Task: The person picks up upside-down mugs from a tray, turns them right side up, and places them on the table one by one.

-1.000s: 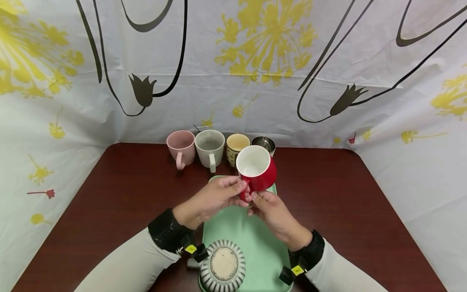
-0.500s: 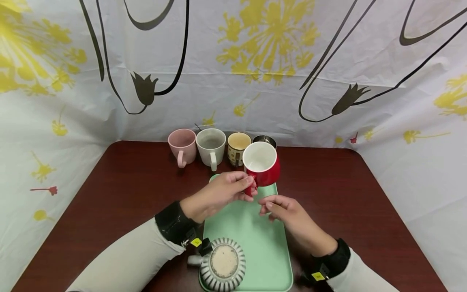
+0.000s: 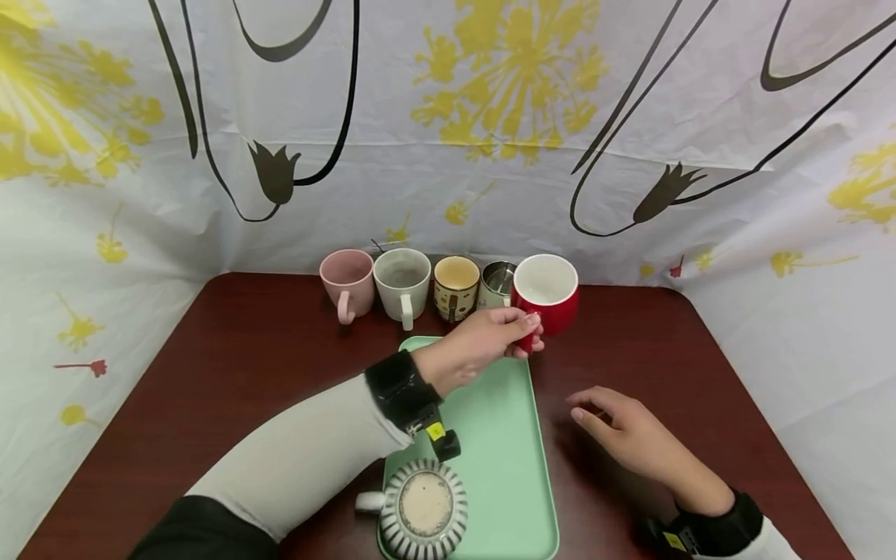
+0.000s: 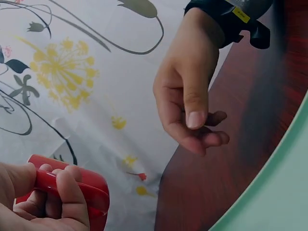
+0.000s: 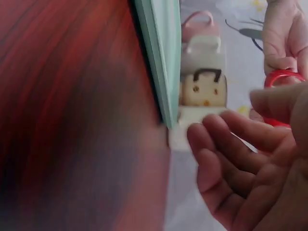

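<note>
Five cups are lined up at the table's far edge: pink mug point(image 3: 346, 281), grey mug point(image 3: 402, 283), patterned yellow cup point(image 3: 456, 287), steel cup point(image 3: 497, 283), and the red mug point(image 3: 547, 292) at the right end, beside the steel cup. The red mug is gripped by its handle in the left hand point(image 3: 483, 343), fingers curled round it; contact with the table cannot be told. The right hand point(image 3: 630, 435) is held relaxed and empty over the table point(image 3: 231, 365), right of the green tray point(image 3: 500, 459). A striped bowl point(image 3: 425, 507) sits on the tray's near end. No legible writing is seen; yellow wrist tags are too small to read.
</note>
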The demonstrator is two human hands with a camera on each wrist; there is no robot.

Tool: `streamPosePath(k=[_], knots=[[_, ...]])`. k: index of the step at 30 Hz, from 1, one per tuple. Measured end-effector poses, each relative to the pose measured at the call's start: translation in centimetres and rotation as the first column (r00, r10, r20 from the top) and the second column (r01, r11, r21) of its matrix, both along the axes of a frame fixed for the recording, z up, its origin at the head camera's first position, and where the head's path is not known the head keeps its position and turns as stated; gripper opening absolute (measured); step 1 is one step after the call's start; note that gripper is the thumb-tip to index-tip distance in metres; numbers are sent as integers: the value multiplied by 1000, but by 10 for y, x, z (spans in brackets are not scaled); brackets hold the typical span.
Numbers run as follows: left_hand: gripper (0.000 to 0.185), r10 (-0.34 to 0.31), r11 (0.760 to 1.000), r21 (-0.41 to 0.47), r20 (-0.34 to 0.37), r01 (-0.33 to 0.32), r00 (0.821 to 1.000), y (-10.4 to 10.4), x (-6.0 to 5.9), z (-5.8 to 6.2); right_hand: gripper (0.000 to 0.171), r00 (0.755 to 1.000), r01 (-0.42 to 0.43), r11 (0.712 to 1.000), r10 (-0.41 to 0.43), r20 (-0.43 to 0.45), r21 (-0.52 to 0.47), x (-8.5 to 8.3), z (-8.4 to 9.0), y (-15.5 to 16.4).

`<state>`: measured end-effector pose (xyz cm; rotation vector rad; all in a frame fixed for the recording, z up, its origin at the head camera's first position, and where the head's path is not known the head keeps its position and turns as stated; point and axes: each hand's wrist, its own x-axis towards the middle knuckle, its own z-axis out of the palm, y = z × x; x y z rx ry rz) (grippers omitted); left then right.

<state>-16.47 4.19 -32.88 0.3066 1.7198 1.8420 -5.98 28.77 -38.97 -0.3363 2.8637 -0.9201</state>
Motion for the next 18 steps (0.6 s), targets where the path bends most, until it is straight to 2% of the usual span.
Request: streamPosePath(k=[4,9,14,18], knots=[[25,9,1000,-25,8,-9,1000,19,-5,-4,29,1000,-22,999,22,0,50,5,6,16],[24,45,997,-62,6,-45,999,41,-13,-17,34,1000,7,994,-6,-3,109,8,11,29],[22,98,990,-106,15,-96,995,59,-21,-34,41,1000,-15,978,11,17,210,9,5,32],[21,157,980,-129,28,-152,987,70,-26,-42,38,999,-27,964,31,-11,266,8,-1,32]])
